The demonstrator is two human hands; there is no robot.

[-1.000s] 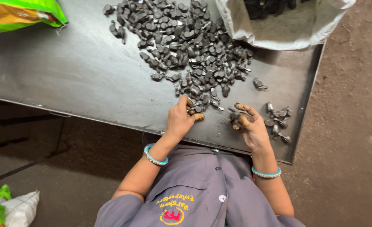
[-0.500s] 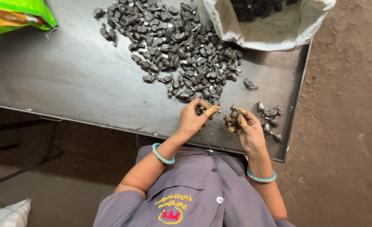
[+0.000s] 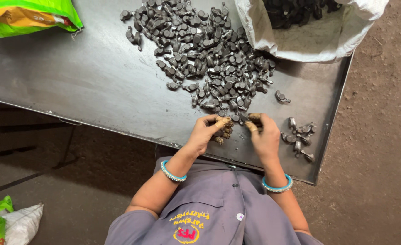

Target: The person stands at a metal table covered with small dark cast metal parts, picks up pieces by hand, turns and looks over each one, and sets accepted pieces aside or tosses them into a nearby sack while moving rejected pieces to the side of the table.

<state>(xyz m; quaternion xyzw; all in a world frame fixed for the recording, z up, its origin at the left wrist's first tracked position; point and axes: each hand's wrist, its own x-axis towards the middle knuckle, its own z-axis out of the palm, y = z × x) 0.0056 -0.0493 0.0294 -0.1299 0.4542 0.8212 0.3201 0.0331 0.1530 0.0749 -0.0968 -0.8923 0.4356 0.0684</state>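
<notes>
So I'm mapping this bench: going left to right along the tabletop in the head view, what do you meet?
Green and yellow bag → big pile of dark metal parts → lone part → small cluster of parts, with the white sack at the far right corner.

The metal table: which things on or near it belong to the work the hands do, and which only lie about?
Part of the work:
- left hand and right hand, close together at the table edge
- big heap of dark metal parts
- small group of parts beside the right hand
- white sack holding more parts

Only lying about:
- green bag at the table corner
- green and white bags on the floor
</notes>
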